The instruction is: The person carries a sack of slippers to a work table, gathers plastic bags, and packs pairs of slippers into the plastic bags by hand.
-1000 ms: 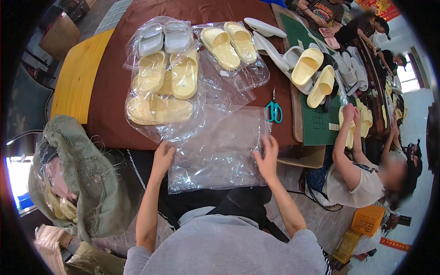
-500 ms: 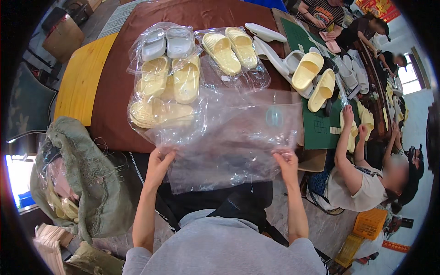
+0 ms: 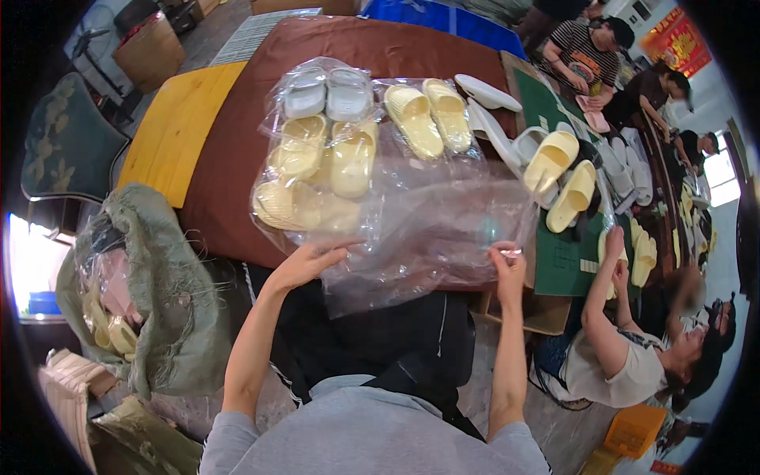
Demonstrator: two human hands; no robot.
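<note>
Thumb and fingertips of the right hand (image 3: 509, 267) pinch the right side of a clear plastic bag (image 3: 427, 241), right of the frame's centre. At its left side, the left hand (image 3: 311, 264) lies with its fingers stretched out over the film, the thumb parted from them; half a second ago this hand pinched there. The whole view has shifted too, so the table things now sit lower and further right in the frame.

The bag is big, flat and see-through, faintly pinkish where the brown cloth (image 3: 226, 162) shows behind it, with soft wrinkles and bright glints. It spreads over the middle of the frame, its lower edge slanting up toward the right. Teal scissors (image 3: 491, 229) show as a blur through its right part; a second ago they lay uncovered.

Beyond its upper left are ribbed yellow slippers (image 3: 354, 158) in clear wrapping, with a wrapped grey pair (image 3: 326, 93) above them. Another yellow pair (image 3: 427, 119) lies on plastic at upper centre. Further right, two loose yellow slippers (image 3: 571, 196) rest on grey ones, by a green board (image 3: 564, 265).

A frayed green sack (image 3: 186, 317) stands at lower left, slippers inside. At right, a co-worker in a pale shirt (image 3: 621, 364) reaches toward the table.
</note>
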